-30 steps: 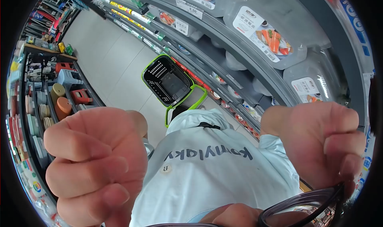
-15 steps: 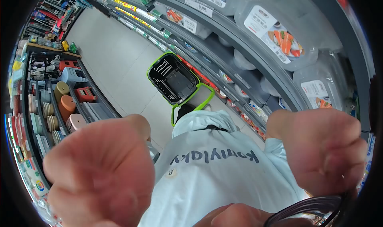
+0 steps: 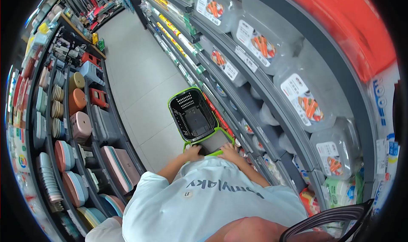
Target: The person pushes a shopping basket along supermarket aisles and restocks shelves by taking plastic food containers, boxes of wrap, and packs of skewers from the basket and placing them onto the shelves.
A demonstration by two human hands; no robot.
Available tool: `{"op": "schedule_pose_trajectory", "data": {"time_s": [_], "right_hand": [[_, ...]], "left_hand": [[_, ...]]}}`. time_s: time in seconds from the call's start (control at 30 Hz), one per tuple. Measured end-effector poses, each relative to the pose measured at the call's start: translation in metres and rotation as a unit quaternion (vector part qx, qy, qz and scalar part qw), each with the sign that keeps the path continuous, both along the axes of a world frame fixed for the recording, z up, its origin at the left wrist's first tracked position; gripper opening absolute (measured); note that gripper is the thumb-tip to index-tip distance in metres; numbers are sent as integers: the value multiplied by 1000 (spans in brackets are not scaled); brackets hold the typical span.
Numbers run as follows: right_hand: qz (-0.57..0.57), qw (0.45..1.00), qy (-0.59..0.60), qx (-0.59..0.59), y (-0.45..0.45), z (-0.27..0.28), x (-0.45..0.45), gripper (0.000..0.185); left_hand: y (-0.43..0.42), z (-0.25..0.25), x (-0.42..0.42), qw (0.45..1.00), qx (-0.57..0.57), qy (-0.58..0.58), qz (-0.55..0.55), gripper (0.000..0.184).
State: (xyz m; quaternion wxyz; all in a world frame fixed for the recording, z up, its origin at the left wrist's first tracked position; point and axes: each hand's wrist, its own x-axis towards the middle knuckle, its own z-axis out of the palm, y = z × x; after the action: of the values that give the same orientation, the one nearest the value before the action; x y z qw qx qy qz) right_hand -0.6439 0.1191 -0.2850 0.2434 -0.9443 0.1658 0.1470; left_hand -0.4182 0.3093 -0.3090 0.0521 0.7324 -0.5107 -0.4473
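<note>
Down in front of me is a black shopping basket (image 3: 193, 114) with a bright green rim and slotted walls. Its green handle (image 3: 217, 153) is tipped toward my body. My left hand (image 3: 194, 152) is closed at the left part of the handle, its fingers partly hidden. On the right part, my right hand (image 3: 229, 152) has its fingers wrapped round the green bar. The front of my pale blue shirt (image 3: 204, 186) lies just below both hands.
To the right, shelves carry clear plastic food boxes (image 3: 306, 101) with labels and, lower down, rolls and packs. Left shelves hold orange (image 3: 77, 100) and pink containers (image 3: 80, 127), bowls and trays. Grey tiled floor (image 3: 136, 72) runs ahead between them.
Both hands, raised close to the camera before, have moved down and forward to the basket handle and closed on it. The view has shifted, showing more of both shelves.
</note>
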Motion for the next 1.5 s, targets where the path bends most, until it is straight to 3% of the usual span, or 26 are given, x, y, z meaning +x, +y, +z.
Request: {"op": "schedule_pose_trajectory", "data": {"time_s": [0.07, 0.13, 0.23, 0.33, 0.5, 0.57, 0.67, 0.73, 0.83, 0.97, 1.17, 1.27, 1.4, 1.5], "right_hand": [[-20, 996, 42, 75, -9, 11, 7, 63], [-18, 997, 49, 65, -16, 11, 15, 57], [31, 988, 110, 103, -22, 1, 20, 65], [41, 977, 133, 160, -27, -12, 24, 69], [57, 987, 56, 142, -22, -19, 43, 64], [71, 988, 63, 124, -16, -78, 50, 62], [105, 988, 53, 96, -11, -65, 77, 57], [156, 982, 77, 78, -10, -63, 96, 38], [162, 979, 80, 95, -14, -55, 131, 38], [177, 970, 102, 134, -20, -42, 169, 37], [198, 948, 149, 200, -17, -21, 215, 37], [213, 935, 165, 230, -3, -21, 244, 37], [203, 906, 274, 249, 10, -17, 296, 30], [208, 913, 271, 223, 24, -11, 323, 31]], "left_hand": [[29, -11, -7, 984, 132, 75, 89, 89], [44, -12, -12, 984, 127, 79, 92, 91], [48, -28, -20, 989, 129, 4, 78, 83], [44, -18, -12, 990, 132, 35, 47, 75], [49, -43, 17, 987, 140, 69, 40, 72], [54, -45, 33, 987, 145, 56, 34, 70], [60, -32, 60, 985, 151, 78, 38, 70], [65, -36, 77, 986, 144, 77, 28, 68], [80, -89, 98, 982, 129, 134, 24, 68], [89, -99, 126, 980, 115, 164, 16, 66], [95, -23, 165, 985, 128, 103, 48, 66], [111, -18, 184, 992, 81, 46, 85, 67], [133, -13, 205, 989, 39, -5, 144, 69], [136, 36, 218, 982, 49, -45, 177, 72]]}}
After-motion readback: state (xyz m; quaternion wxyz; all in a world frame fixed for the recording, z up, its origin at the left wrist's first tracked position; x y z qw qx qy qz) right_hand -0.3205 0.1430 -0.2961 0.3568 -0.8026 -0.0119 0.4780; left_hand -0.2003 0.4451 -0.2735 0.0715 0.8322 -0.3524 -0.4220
